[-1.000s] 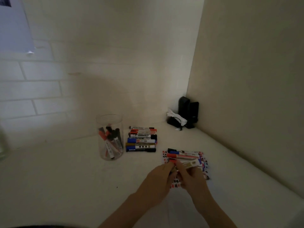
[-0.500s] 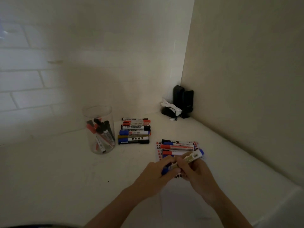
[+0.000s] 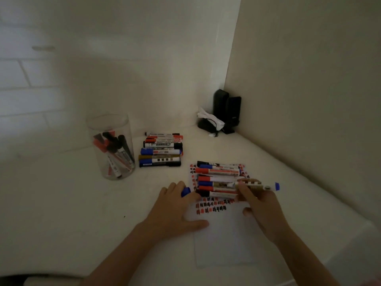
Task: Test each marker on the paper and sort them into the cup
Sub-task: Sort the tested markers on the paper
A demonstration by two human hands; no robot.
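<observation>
Over the scribbled paper [image 3: 223,240] my right hand [image 3: 260,205] pinches an uncapped blue marker [image 3: 255,185], tip pointing right. My left hand [image 3: 175,209] holds its blue cap [image 3: 185,191] beside the sheet. I see the clear cup [image 3: 111,147] far left.

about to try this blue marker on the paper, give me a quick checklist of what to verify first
1. Cap off: ok, the left hand holds the blue cap, apart from the marker.
2. Marker gripped: ok, the right hand holds the blue marker.
3. Tip aimed at paper: not ok, the marker lies level, its blue end pointing right.
4. Blank space on paper: ok, the near half is unmarked.
5. Paper steadied: ok, the left thumb rests on its edge.
6. Cup has room: ok, markers fill only the lower part.
</observation>
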